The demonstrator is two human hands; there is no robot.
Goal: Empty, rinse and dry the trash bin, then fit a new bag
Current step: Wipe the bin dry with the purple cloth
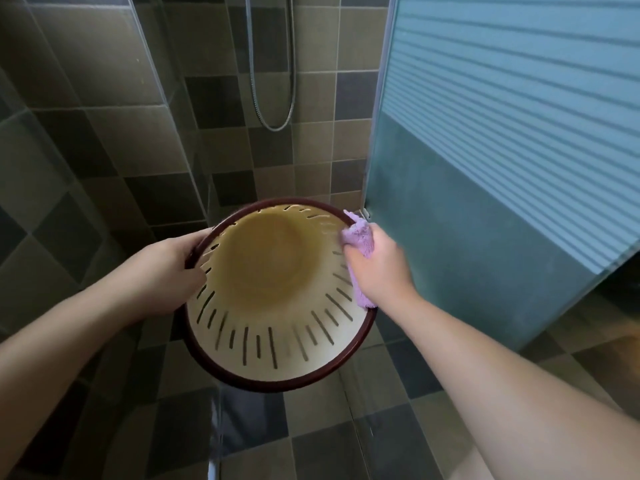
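A cream plastic trash bin [277,341] with slotted walls and a dark red rim is held in the air, its open mouth tilted towards me. It holds nothing inside. My left hand [169,268] grips the rim on the left side, thumb inside. My right hand [379,265] holds a purple cloth [358,237] against the rim and inner wall on the right side.
A tiled shower corner lies ahead, with a metal shower hose [273,126] hanging on the far wall. A frosted glass shower door [485,168] stands close on the right. The tiled floor [311,438] below looks wet and shiny.
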